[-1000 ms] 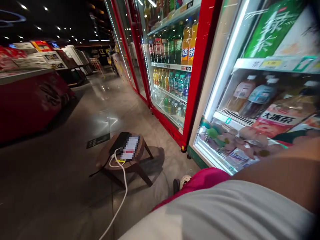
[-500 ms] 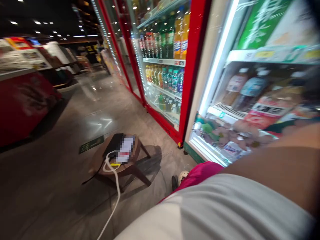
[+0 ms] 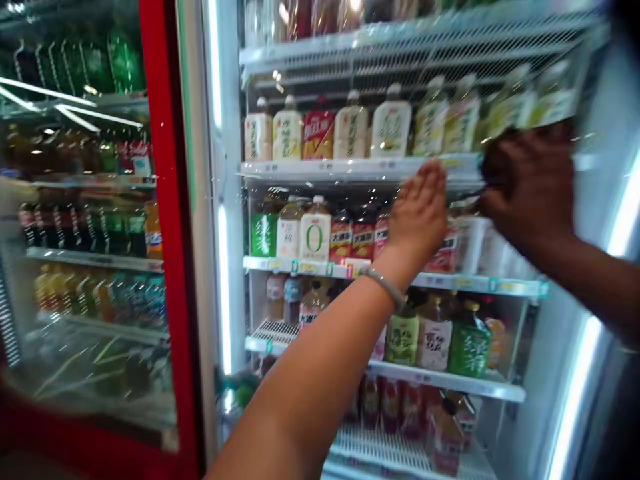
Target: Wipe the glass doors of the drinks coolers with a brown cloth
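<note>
My left hand (image 3: 421,210), a grey bracelet (image 3: 385,283) at its wrist, reaches up in front of the fridge shelves. Its back faces me, fingers stretched out close together, tips over a shelf edge (image 3: 320,167); whether it touches anything is unclear. At the right my right hand (image 3: 537,190), in shade and blurred, is bent with fingers curled around something dark that I cannot make out. Bottles with pale labels (image 3: 391,130) line the shelf behind. Below stand red-labelled bottles (image 3: 363,237), partly hidden by my left hand.
Lower shelves hold more drinks, including a green bottle (image 3: 470,340) and small cartons or bottles (image 3: 447,433). A bright light strip (image 3: 225,287) runs down the fridge's left side. Left of it stands a red-framed glass door (image 3: 173,220) with bottles behind it.
My view has swung right and up, from the floor, stool and red fridges to the open drink shelves. Both hands are now visible; earlier only part of an arm showed.
</note>
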Demonstrator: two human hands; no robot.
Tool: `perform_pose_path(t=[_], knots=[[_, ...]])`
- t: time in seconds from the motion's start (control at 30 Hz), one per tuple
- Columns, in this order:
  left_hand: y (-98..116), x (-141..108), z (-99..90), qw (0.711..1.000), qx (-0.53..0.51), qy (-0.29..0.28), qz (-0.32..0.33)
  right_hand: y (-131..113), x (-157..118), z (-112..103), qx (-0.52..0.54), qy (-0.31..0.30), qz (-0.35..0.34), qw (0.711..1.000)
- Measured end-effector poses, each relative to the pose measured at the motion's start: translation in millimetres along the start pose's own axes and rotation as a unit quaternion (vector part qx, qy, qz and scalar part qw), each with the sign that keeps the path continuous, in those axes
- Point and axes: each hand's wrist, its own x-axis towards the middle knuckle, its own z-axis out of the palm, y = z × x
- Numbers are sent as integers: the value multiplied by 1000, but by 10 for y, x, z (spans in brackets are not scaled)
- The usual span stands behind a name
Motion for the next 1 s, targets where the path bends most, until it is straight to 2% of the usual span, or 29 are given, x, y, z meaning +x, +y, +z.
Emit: perform_pose_path(t=[0.07,0.17,0.23,0.3,0.37,0.43,0.53,0.6,0.7,0.77,0.83,0.9,1.0], knots=[[-64,-40,94,996,-87,21,-13,-100,46,-54,50,3,-30,998],[-121,-98,185,991,-134,25,-4,-276,-196,-58,109,-2,-108,988],[-125,-111,201,990,-137,27,0,-253,-433,-84,114,-20,-144,983],[-116,-111,207,990,-134,36,-6,-119,-580,-125,104,-40,-156,982],[-104,-108,218,990,-130,45,-11,28,-556,-144,92,-26,-137,986],[-95,-104,231,991,-122,48,-13,87,-377,-114,85,11,-95,992],[-99,-102,241,993,-107,45,-17,-45,-54,-9,86,48,-47,994],[-122,-103,236,993,-104,49,-11,-196,23,37,93,50,-62,992],[-177,-111,219,993,-104,57,15,-296,-159,-11,103,26,-134,985],[-208,-116,210,993,-101,57,27,-215,-368,-98,104,-7,-184,977],[-220,-119,209,993,-101,55,29,-52,-505,-175,97,-36,-206,973],[-211,-116,216,993,-102,56,25,111,-489,-194,88,-29,-180,979],[-179,-109,236,993,-101,60,11,185,-209,-98,80,32,-72,994]])
